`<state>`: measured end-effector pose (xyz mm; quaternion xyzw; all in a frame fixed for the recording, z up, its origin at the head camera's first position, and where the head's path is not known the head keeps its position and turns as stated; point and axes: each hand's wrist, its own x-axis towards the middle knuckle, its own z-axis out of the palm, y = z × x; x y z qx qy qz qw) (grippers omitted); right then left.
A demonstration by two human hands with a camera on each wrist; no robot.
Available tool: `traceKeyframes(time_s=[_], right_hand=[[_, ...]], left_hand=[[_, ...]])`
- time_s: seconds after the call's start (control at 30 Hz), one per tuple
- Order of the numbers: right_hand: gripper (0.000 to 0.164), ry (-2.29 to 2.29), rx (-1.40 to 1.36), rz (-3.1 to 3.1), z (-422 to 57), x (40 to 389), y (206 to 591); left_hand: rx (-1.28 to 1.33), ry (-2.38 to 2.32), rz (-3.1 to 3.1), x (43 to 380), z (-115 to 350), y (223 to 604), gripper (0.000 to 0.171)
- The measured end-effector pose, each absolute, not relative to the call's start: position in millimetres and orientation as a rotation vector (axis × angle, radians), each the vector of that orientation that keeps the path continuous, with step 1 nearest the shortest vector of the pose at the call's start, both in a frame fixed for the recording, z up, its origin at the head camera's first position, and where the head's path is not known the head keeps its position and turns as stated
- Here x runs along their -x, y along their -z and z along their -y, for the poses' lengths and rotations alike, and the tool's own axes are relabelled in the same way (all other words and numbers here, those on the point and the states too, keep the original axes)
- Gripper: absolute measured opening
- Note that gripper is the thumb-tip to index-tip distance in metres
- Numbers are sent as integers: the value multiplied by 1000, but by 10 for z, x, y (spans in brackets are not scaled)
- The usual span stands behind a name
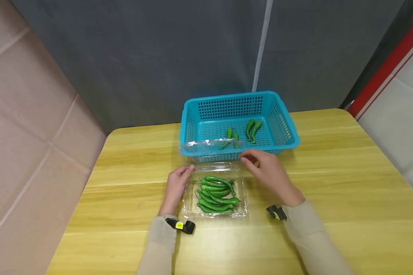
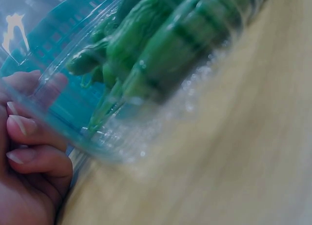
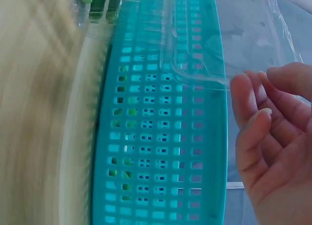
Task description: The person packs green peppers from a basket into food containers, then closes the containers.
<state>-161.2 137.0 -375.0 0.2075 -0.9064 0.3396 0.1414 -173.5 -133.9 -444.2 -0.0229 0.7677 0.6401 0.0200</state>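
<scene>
A clear plastic clamshell box (image 1: 243,208) stands on the table with several green chili peppers (image 1: 215,204) in its base. Its transparent lid (image 1: 210,147) is raised at the back and overlaps the basket in the head view. At the back left corner, my left hand (image 1: 177,185) pinches the box's edge; the left wrist view has its curled fingers (image 2: 36,161) right at the plastic. My right hand (image 1: 268,172) is by the lid's right edge, fingers loosely bent. In the right wrist view its fingertips (image 3: 241,86) meet the lid's corner, and the thumb stands apart from them.
Behind the box is a blue perforated basket (image 1: 292,141) with several more green chili peppers (image 1: 256,131) on its floor. A dark grey curtain (image 1: 158,68) hangs behind the wooden table (image 1: 124,206).
</scene>
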Motion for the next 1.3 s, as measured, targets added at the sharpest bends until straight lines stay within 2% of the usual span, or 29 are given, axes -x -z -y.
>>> traceKeyframes(time_s=[0.2, 0.43, 0.7, 1.3], right_hand=[[18, -985, -558, 2595, -1429, 1614, 3719], [19, -1020, -456, 2565, -1484, 1632, 3708], [26, -1064, -328, 2464, -1519, 1680, 3794], [21, -921, -370, 2371, -1590, 1813, 3800]], left_hand=[[58, -1994, -2385, 1736, 1338, 4438, 34], [77, -2012, -2394, 1822, 1379, 4640, 40], [64, -1984, -2384, 1719, 1344, 4435, 33], [48, -1984, -2393, 1716, 1334, 4414, 33]])
